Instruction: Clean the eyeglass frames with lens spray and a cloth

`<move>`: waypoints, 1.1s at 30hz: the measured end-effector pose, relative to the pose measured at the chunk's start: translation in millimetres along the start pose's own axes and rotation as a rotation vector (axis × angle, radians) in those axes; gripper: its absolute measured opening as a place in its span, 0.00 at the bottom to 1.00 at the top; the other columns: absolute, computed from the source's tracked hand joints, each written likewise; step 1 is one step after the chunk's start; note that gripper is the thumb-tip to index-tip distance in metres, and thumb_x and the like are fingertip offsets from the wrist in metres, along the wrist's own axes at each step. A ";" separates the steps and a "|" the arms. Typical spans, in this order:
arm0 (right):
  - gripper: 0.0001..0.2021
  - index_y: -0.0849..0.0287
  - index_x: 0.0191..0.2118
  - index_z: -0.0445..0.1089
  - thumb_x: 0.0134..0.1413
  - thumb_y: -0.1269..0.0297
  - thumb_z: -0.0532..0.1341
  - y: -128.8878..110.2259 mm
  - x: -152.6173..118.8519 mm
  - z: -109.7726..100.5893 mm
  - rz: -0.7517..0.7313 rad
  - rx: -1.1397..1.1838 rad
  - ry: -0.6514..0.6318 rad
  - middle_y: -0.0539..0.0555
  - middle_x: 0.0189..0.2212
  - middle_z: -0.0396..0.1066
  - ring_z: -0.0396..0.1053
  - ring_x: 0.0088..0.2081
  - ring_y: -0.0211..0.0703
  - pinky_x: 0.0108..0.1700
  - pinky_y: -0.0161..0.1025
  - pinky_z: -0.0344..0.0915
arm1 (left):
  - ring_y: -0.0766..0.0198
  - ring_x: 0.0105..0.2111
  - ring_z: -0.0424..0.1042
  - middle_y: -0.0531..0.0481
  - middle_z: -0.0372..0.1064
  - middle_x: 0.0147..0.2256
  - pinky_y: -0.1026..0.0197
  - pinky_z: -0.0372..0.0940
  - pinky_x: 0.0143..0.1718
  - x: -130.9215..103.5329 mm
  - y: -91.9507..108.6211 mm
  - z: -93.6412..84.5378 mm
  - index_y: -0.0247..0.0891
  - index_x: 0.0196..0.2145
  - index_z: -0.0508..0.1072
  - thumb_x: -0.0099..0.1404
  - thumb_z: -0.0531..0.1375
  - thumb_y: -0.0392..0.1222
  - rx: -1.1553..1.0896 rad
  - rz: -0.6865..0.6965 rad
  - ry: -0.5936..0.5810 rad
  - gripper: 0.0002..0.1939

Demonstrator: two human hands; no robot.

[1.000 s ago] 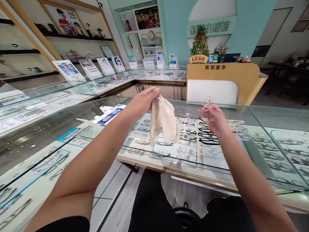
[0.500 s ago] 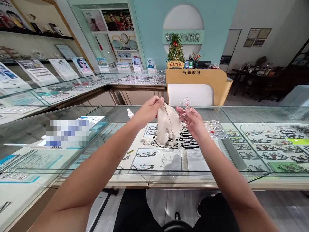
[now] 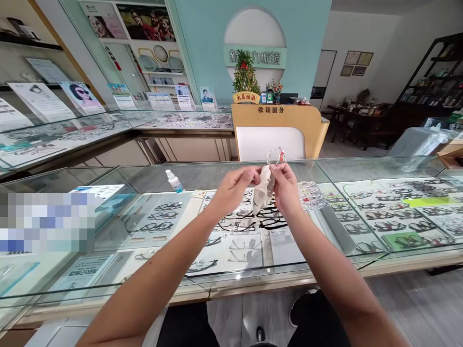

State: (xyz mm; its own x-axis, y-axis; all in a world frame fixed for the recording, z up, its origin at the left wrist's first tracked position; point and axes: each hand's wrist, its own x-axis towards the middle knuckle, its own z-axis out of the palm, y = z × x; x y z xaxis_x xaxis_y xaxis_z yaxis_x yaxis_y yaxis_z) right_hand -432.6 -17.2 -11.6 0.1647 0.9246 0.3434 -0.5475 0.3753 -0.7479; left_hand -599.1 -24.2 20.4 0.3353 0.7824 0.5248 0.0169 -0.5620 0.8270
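Observation:
Both hands are raised close together above the glass display counter. My left hand [image 3: 235,185] is closed, pinching a cream cloth [image 3: 261,195] that hangs down between the hands. My right hand [image 3: 287,188] is closed on a pair of clear-framed glasses [image 3: 274,156]; one round rim stands up above its fingers, with a small red mark at its right side. The cloth reaches the glasses and hides their lower part. Beneath the hands, dark-framed glasses [image 3: 273,223] lie in rows.
A white spray bottle [image 3: 175,181] stands on the glass counter [image 3: 238,276] at the left. Clear-framed glasses [image 3: 311,196] lie right of my right hand. A wooden cashier desk [image 3: 314,126] is beyond the counter.
My left hand has moved right and down with the cloth, meeting the glasses at my right hand. The cloth is now bunched rather than spread. The camera view has turned slightly.

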 end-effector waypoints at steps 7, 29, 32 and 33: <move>0.26 0.51 0.35 0.69 0.49 0.42 0.82 5.0 -11.7 7.3 0.011 -0.065 -0.112 0.46 0.34 0.75 0.71 0.33 0.38 0.37 0.38 0.71 | 0.60 0.40 0.76 0.48 0.76 0.44 0.60 0.72 0.42 -16.3 -26.8 17.6 0.42 0.45 0.73 0.61 0.78 0.62 -0.138 -0.051 0.253 0.29; 0.21 0.48 0.35 0.77 0.50 0.39 0.81 11.9 -24.6 15.3 0.184 -0.076 -0.166 0.51 0.42 0.86 0.82 0.46 0.52 0.50 0.47 0.79 | 0.61 0.30 0.66 0.50 0.71 0.31 0.59 0.63 0.31 -33.8 -27.1 31.9 0.40 0.44 0.77 0.68 0.67 0.76 -0.112 -0.152 0.276 0.33; 0.20 0.47 0.40 0.83 0.48 0.42 0.81 14.3 -23.3 12.7 0.153 -0.131 -0.150 0.50 0.44 0.86 0.81 0.49 0.51 0.54 0.46 0.78 | 0.61 0.27 0.61 0.52 0.65 0.26 0.59 0.60 0.29 -30.6 -26.6 23.7 0.41 0.35 0.73 0.69 0.62 0.80 -0.046 -0.151 0.326 0.35; 0.19 0.47 0.41 0.84 0.48 0.43 0.81 14.7 -22.3 11.4 0.142 -0.139 -0.148 0.50 0.45 0.86 0.81 0.49 0.51 0.54 0.45 0.77 | 0.61 0.27 0.60 0.52 0.63 0.25 0.58 0.59 0.29 -29.3 -26.7 20.1 0.42 0.32 0.70 0.70 0.60 0.80 -0.032 -0.152 0.310 0.36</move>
State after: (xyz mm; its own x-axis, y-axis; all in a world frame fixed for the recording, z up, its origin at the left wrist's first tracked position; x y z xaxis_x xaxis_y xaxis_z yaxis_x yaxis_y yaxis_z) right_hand -453.7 -33.1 -23.7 -0.0334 0.9529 0.3015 -0.4371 0.2574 -0.8618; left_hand -590.4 -37.5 -21.1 0.0295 0.9038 0.4270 0.0134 -0.4275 0.9039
